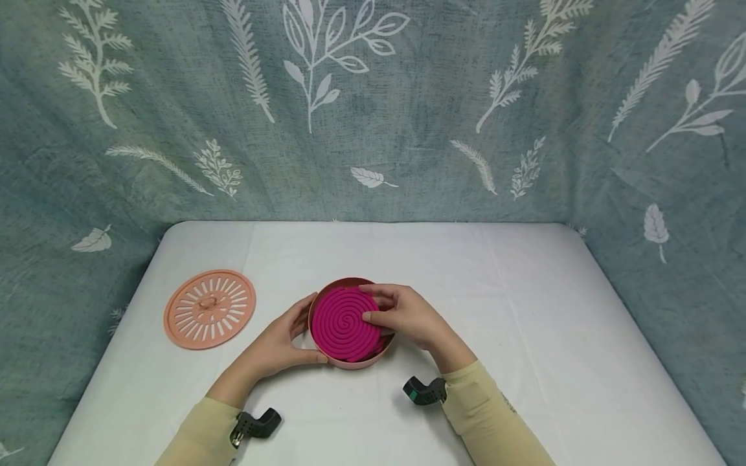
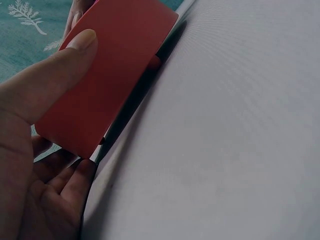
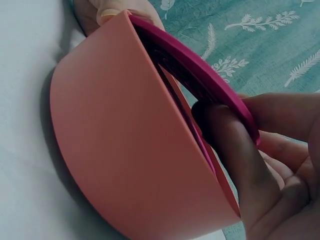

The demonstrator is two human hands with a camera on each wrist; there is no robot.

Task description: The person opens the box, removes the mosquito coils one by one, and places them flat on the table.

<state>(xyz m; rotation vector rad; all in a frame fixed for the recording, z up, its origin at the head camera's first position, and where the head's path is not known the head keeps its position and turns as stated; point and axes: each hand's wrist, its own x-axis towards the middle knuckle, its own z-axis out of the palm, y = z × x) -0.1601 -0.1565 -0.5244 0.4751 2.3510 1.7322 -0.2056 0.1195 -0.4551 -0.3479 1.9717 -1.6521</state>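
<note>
Lower edge of head view: two pale yellow sleeves (image 1: pixel 201 433), a black wrist device (image 1: pixel 261 424) worn at each. Just beyond, lower centre of frame, a coral bowl (image 1: pixel 351 365) is gripped by the left hand (image 1: pixel 281 349); in the left wrist view the thumb is seen laid along the outer wall, fingers bent at the bowl's lower edge, a hold partly hidden from above. By the right hand (image 1: pixel 412 317) the edge of a magenta spiral disc (image 1: pixel 344 323) is pinched. In the right wrist view that edge is shown raised off the bowl's rim, a fingertip tucked into the gap beneath; the coiled face is shown only from above.

Bowl contents: disc held aslant across the mouth; another magenta piece (image 1: pixel 377 347) glimpsed below, mostly covered. At left of frame a slotted coral cover (image 1: pixel 207 303) is laid flat, well apart from the bowl.

Surface: white table (image 1: pixel 583 388), faintly creased. Across the upper frame and down both sides a teal curtain (image 1: pixel 419 97) is hung, printed with white sprigs and leaves
</note>
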